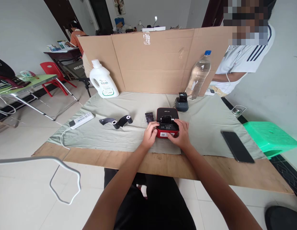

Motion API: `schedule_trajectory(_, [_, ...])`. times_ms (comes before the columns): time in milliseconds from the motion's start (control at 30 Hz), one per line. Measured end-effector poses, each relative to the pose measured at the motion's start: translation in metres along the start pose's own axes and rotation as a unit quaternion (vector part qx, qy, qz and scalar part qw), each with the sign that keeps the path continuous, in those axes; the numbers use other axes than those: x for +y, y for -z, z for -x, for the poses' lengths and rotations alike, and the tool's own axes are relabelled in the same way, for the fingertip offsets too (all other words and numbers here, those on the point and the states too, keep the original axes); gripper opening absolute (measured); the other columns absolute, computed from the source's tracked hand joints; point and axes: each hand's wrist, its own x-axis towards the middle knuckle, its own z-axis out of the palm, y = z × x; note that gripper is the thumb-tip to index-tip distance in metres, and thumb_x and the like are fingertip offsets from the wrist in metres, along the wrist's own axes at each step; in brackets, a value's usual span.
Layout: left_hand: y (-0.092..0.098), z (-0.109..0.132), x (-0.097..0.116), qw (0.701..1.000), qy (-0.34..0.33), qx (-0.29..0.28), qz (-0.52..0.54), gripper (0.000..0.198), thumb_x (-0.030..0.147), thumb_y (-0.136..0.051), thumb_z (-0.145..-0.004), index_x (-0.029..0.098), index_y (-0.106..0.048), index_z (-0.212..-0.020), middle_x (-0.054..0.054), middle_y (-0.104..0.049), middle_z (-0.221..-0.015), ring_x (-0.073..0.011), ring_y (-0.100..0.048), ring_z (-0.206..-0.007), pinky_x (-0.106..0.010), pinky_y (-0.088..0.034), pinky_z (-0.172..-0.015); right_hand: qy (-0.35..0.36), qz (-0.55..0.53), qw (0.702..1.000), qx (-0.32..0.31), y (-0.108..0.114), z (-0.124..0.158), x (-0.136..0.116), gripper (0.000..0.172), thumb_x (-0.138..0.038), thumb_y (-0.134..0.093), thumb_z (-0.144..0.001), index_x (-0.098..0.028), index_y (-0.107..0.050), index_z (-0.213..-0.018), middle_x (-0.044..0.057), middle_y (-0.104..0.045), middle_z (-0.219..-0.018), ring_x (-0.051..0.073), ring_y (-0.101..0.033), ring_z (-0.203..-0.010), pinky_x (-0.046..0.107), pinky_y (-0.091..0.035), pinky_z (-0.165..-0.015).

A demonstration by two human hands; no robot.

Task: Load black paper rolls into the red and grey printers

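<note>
A small red-and-black label printer [168, 127] sits on the cloth in front of me, with a dark piece [166, 119] standing up from its top. My left hand [150, 135] is closed against its left side, fingers curled at the top edge. My right hand [182, 133] grips the right side, thumb at the front face and fingers over the top corner. Just left of the printer lies a small black wrapped item [149, 117]. Behind it, to the right, stands a dark grey mini printer [181, 103] with a black strip rising out of it.
Two partly unrolled black rolls [117, 123] and a white power strip [81, 120] lie left. A white jug [104, 80] and water bottle [198, 76] stand before a cardboard screen [153, 64]. A phone [237, 146] lies right. A person [244, 57] stands behind, right.
</note>
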Motion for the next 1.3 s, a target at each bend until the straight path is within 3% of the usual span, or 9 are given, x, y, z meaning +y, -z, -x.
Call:
schedule_trajectory(200, [0.000,0.002,0.003,1.000,0.011,-0.021,-0.013,0.036,0.043,-0.044,-0.106,0.020,-0.058,-0.130,-0.013,-0.060,-0.129,-0.0183,-0.060,-0.093,-0.034,-0.052,-0.081,-0.013,-0.018,0.999,-0.038,0.005,-0.005,0.003,0.081,-0.043,-0.063,-0.088,-0.019,-0.032,-0.159,0.020,-0.053,-0.149,0.038,-0.052,-0.130,0.061,-0.042,-0.109])
schedule_trajectory(300, [0.001,0.001,0.005,0.999,0.013,-0.028,-0.014,0.038,0.044,-0.043,-0.106,0.021,-0.057,-0.133,-0.013,-0.059,-0.130,-0.0165,-0.058,-0.086,-0.033,-0.051,-0.079,-0.002,-0.039,0.997,-0.063,0.009,-0.008,0.004,0.080,-0.042,-0.055,-0.093,-0.020,-0.025,-0.163,0.019,-0.041,-0.161,0.039,-0.042,-0.144,0.061,-0.037,-0.115])
schedule_trajectory(400, [0.001,-0.001,0.008,0.999,0.013,-0.029,-0.017,0.037,0.044,-0.044,-0.105,0.021,-0.058,-0.132,-0.013,-0.059,-0.130,-0.0176,-0.058,-0.088,-0.034,-0.051,-0.080,0.007,-0.048,0.995,-0.091,0.016,-0.017,0.006,0.072,-0.042,-0.050,-0.096,-0.021,-0.030,-0.162,0.017,-0.035,-0.166,0.037,-0.037,-0.149,0.060,-0.034,-0.118])
schedule_trajectory(667, [0.002,-0.002,0.008,0.999,0.021,-0.036,-0.028,0.038,0.045,-0.043,-0.106,0.021,-0.057,-0.131,-0.013,-0.059,-0.130,-0.0150,-0.055,-0.081,-0.033,-0.050,-0.078,-0.067,-0.035,0.977,-0.198,0.027,-0.097,0.013,0.064,-0.050,-0.026,-0.106,-0.019,-0.037,-0.161,0.016,-0.041,-0.164,0.034,-0.036,-0.152,0.058,-0.028,-0.123])
schedule_trajectory(800, [0.002,-0.001,0.006,0.999,0.022,-0.034,-0.032,0.038,0.046,-0.044,-0.106,0.021,-0.058,-0.130,-0.013,-0.059,-0.131,-0.0134,-0.053,-0.076,-0.032,-0.050,-0.075,-0.127,-0.035,0.959,-0.249,0.027,-0.127,0.012,0.066,-0.059,-0.030,-0.105,-0.017,-0.048,-0.153,0.018,-0.042,-0.163,0.036,-0.036,-0.152,0.055,-0.032,-0.120])
schedule_trajectory(933, [0.002,-0.001,0.006,0.999,0.023,-0.033,-0.026,0.036,0.044,-0.045,-0.105,0.021,-0.058,-0.130,-0.013,-0.060,-0.130,-0.0129,-0.052,-0.074,-0.032,-0.051,-0.074,-0.169,-0.031,0.963,-0.206,0.036,-0.138,0.004,0.049,-0.053,-0.046,-0.100,-0.017,-0.066,-0.129,0.016,-0.066,-0.136,0.030,-0.064,-0.116,0.043,-0.047,-0.101])
schedule_trajectory(1033, [0.001,-0.001,0.007,0.999,0.025,-0.032,-0.027,0.037,0.045,-0.045,-0.105,0.021,-0.059,-0.129,-0.013,-0.060,-0.129,-0.0130,-0.053,-0.075,-0.032,-0.051,-0.073,-0.213,-0.002,0.961,-0.174,0.042,-0.142,-0.004,0.032,-0.044,-0.049,-0.098,-0.019,-0.068,-0.092,0.010,-0.074,-0.099,0.023,-0.065,-0.086,0.036,-0.047,-0.080])
schedule_trajectory(1167, [0.002,-0.001,0.008,0.999,0.026,-0.034,-0.030,0.036,0.044,-0.045,-0.105,0.021,-0.059,-0.129,-0.013,-0.060,-0.129,-0.0131,-0.054,-0.075,-0.033,-0.052,-0.073,-0.293,-0.058,0.904,-0.306,0.042,-0.144,-0.007,0.033,-0.041,-0.047,-0.099,-0.021,-0.058,-0.074,0.005,-0.067,-0.070,0.020,-0.061,-0.070,0.032,-0.043,-0.067])
schedule_trajectory(1300, [0.002,-0.002,0.008,0.999,0.022,-0.035,-0.033,0.035,0.043,-0.045,-0.105,0.021,-0.058,-0.130,-0.012,-0.060,-0.128,-0.0128,-0.053,-0.075,-0.032,-0.051,-0.073,-0.328,-0.249,0.826,-0.385,0.040,-0.145,-0.004,0.026,-0.032,-0.053,-0.093,-0.021,-0.050,-0.070,0.006,-0.072,-0.075,0.015,-0.058,-0.055,0.029,-0.044,-0.058])
